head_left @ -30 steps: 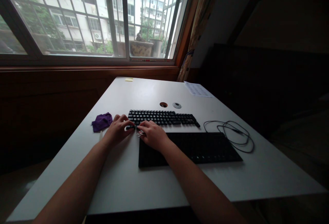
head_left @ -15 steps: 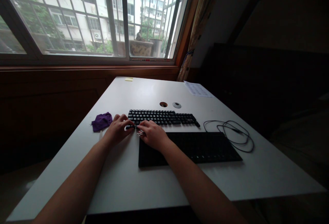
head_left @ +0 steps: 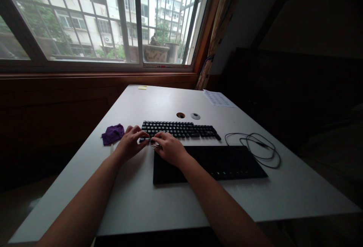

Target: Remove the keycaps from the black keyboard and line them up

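1. Start with the keys [head_left: 170, 127]: in rows on the table [head_left: 153, 205], just beyond the base [head_left: 227, 160].
2. Note the left hand [head_left: 130, 141], narrow, with thumb and forefinger about the end key [head_left: 144, 139] at the near left corner. Cannot tell whether pinched or only touched.
3. Note the right hand [head_left: 171, 148], over the left end of the base, fingertips close together near that key. Cannot tell about any key beneath. See also a bent wire [head_left: 155, 146] at the fingers, perhaps held.
4. For good handling, press lightly and evenly on the sides, square to the rows; avoid tipping or bumping neighbours.
5. Lift the right wrist clear of the base to avoid shoving.
6. Leave undisturbed the cloth [head_left: 112, 134] beside the left hand and, past the base, the cable [head_left: 272, 152].
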### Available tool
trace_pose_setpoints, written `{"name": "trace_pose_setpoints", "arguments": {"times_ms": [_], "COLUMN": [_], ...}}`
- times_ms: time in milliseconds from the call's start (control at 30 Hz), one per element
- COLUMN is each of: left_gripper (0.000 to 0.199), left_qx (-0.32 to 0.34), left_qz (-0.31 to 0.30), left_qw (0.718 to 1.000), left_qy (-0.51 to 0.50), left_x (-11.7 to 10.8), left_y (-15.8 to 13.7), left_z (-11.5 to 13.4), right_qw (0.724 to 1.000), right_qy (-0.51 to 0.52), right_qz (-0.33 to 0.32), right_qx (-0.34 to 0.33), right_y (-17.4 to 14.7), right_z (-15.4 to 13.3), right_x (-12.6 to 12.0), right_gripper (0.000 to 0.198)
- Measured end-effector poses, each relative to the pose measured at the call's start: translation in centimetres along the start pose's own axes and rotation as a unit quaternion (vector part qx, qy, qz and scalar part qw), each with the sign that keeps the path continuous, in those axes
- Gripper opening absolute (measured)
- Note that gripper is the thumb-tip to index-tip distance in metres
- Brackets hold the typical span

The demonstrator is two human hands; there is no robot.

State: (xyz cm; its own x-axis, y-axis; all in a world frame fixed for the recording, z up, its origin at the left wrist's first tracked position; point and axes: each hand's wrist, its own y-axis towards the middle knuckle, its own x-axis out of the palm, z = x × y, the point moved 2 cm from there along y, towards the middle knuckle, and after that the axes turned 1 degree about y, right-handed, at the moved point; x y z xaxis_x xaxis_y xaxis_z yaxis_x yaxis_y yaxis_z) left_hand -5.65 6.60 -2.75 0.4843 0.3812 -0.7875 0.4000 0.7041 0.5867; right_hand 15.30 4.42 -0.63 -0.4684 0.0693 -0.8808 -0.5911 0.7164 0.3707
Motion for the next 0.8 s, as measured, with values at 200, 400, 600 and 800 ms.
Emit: {"name": "trace_pose_setpoints", "arguments": {"times_ms": [200,400,600,800], "left_gripper": [0.010,0.011,0.012,0.011], "left_qx": [-0.007,-0.007,-0.011,0.010], "left_qz": [0.030,0.045,0.056,0.062], "left_qw": [0.999,0.998,0.996,0.995], "left_qy": [-0.029,-0.050,-0.069,-0.081], "left_x": [-0.7,-1.4,-1.6,-2.3], "left_y": [0.4,0.6,0.7,0.7], "left_z": [0.4,0.8,1.0,2.2], "right_qw": [0.989,0.968,0.962,0.971], "right_qy": [0.078,0.127,0.113,0.076], "right_qz": [0.122,0.214,0.243,0.206], "right_qx": [0.003,0.023,0.061,0.091], "right_y": [-0.2,-0.7,-2.6,-9.8], "right_z": [0.3,0.6,0.4,2.0], "right_x": [-2.4,-5.9,-9.2,-10.6], "right_gripper": [0.027,0.024,0.022,0.016]}}
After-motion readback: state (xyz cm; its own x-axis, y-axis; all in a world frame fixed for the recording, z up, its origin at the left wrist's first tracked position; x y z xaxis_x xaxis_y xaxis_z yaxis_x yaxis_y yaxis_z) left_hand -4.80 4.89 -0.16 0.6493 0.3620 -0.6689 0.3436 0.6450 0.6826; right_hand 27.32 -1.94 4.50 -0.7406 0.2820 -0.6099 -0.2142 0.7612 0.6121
